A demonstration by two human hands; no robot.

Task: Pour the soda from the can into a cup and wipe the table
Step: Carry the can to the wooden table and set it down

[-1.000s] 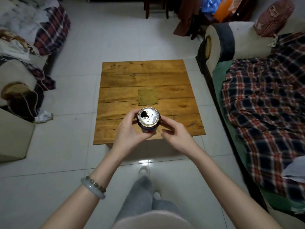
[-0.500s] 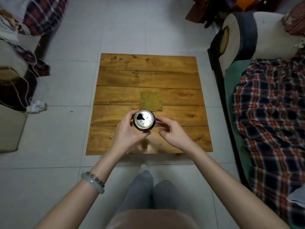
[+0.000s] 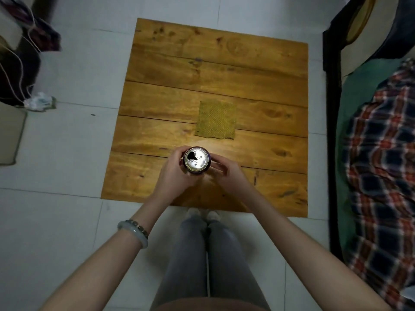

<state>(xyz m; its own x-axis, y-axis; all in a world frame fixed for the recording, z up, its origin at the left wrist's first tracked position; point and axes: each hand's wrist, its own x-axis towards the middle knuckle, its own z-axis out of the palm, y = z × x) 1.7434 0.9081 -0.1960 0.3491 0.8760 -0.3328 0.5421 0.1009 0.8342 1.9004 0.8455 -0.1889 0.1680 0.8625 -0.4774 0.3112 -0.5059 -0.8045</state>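
An opened soda can (image 3: 197, 162), upright with its silver top facing me, is above the near half of the wooden table (image 3: 258, 70). My left hand (image 3: 174, 170) grips its left side, fingers curled round it. My right hand (image 3: 226, 170) holds its right side with fingertips on the can. A square yellow-green cloth (image 3: 216, 122) lies flat on the table just beyond the can. No cup is in view.
A sofa with a plaid blanket (image 3: 381, 167) runs along the right of the table. Dark furniture with cables and a crumpled white thing (image 3: 39, 102) sit on the tiled floor at left. My legs (image 3: 202, 254) stand at the table's near edge.
My view has tipped further down and closer over the table. Both hands keep holding the can, which sits a little further over the tabletop.
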